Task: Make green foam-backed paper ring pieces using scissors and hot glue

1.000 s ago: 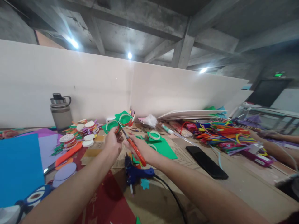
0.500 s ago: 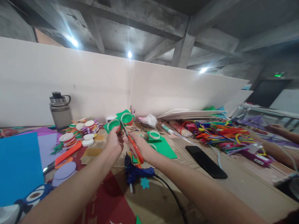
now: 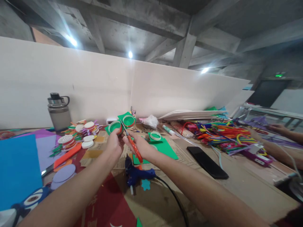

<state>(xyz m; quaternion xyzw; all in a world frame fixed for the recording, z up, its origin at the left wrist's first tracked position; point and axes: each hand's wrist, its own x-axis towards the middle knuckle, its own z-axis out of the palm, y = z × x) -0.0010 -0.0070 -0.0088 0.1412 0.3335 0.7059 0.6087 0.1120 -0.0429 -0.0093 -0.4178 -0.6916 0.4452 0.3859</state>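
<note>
My left hand (image 3: 115, 142) is closed on a piece of green foam sheet (image 3: 114, 127) that bears two ring-shaped pieces with white rims. In my right hand (image 3: 139, 145) are orange-handled scissors (image 3: 134, 148), their blades between the two rings at the green sheet. Below my hands a blue glue gun (image 3: 137, 175) lies on the table with its black cord trailing toward me. Beside it is a small teal flower shape (image 3: 146, 184). Another green sheet (image 3: 165, 148) with a white-rimmed ring (image 3: 155, 136) lies just right of my right hand.
A grey bottle (image 3: 59, 113) stands at the back left, near stacked white-and-red discs (image 3: 67, 142) and an orange utility knife (image 3: 67, 155). To the right are a black phone (image 3: 207, 162) and a heap of colourful pipe cleaners (image 3: 220, 134). Another person's hands (image 3: 279, 129) are at far right.
The scissors' handles have drawn closer together, and the blades still sit at the green sheet between the rings. The whole view has shifted slightly.
</note>
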